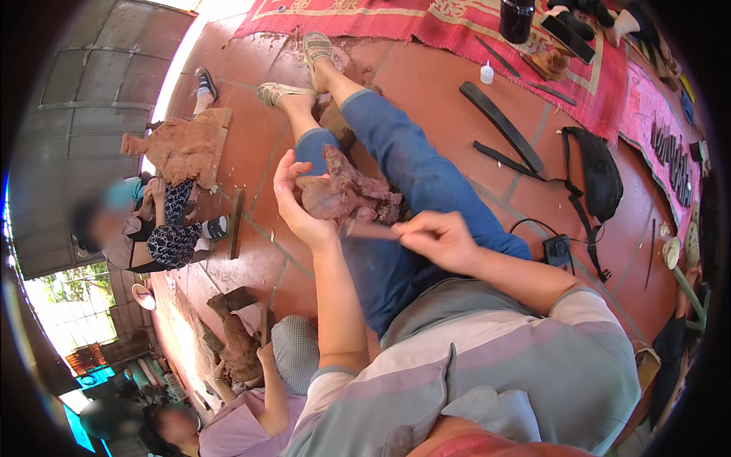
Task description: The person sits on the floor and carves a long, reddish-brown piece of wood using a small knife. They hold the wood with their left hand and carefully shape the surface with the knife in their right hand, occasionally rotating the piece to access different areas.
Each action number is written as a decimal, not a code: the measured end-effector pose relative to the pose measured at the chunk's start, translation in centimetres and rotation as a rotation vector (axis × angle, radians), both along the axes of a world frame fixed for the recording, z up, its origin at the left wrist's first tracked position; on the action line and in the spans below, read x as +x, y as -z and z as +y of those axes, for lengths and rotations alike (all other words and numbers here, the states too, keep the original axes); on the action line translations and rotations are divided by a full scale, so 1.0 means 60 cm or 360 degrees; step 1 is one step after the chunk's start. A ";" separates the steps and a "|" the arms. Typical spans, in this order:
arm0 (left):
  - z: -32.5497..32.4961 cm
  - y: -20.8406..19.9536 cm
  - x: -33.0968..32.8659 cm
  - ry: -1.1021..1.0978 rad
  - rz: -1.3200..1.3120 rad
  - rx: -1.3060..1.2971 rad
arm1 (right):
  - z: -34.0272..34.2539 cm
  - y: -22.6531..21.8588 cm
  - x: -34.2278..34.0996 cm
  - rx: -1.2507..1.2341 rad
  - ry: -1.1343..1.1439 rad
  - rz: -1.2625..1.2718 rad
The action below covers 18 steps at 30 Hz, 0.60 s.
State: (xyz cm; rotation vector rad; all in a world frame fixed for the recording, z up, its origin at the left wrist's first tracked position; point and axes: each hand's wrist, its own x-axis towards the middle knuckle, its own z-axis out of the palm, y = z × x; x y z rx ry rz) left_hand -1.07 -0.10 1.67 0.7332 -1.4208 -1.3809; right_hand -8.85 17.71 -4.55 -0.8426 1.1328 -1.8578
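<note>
On my lap lies a small reddish-brown carving (pixel 354 186), apparently of wood, with a rounded end and knobbly, rough-cut parts. My left hand (pixel 301 209) cups its rounded end, palm against it and fingers curved up along the far side. Between the thumb and fingers of my right hand (pixel 442 238) is a thin, flat brownish tool (pixel 373 230), smeared by motion. The tool's tip reaches the near side of the carving, close to my left wrist. Its exact kind cannot be made out.
A red patterned mat (pixel 365 19) lies ahead, with a small white bottle (pixel 486 73) by its edge. Right of my legs are a dark curved bar (pixel 502 126) and a black waist bag (pixel 598 175). At left, two people handle larger brown carvings (pixel 183 152).
</note>
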 end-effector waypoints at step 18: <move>0.003 0.021 -0.001 -0.0239 -0.0233 -0.0428 | -0.108 -0.072 -0.027 0.0111 0.0238 0.0107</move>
